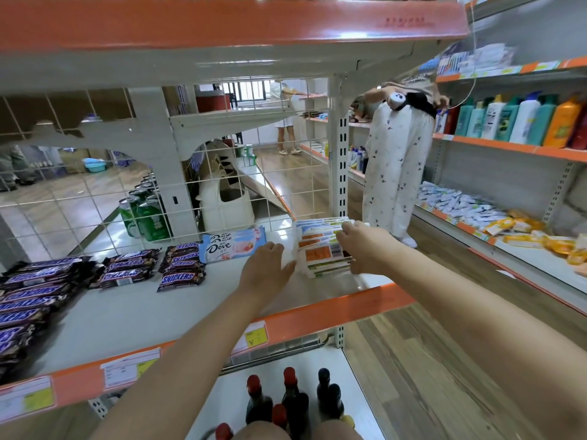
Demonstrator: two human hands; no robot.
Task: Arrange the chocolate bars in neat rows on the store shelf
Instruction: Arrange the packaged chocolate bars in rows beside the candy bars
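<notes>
Chocolate bars stacked at the shelf's right end

Chocolate bars in white wrappers sit stacked at two o'clock on the shelf. Right hand grips the stack's right side, fingers curled over its top; left hand presses flat, fingers straight, against its left side. Pink bar lies at twelve o'clock, dark bars toward ten.

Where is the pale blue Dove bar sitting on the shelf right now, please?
In the head view, the Dove bar lies near the back of the shelf, just right of the Snickers bars and left of the left hand.
</notes>
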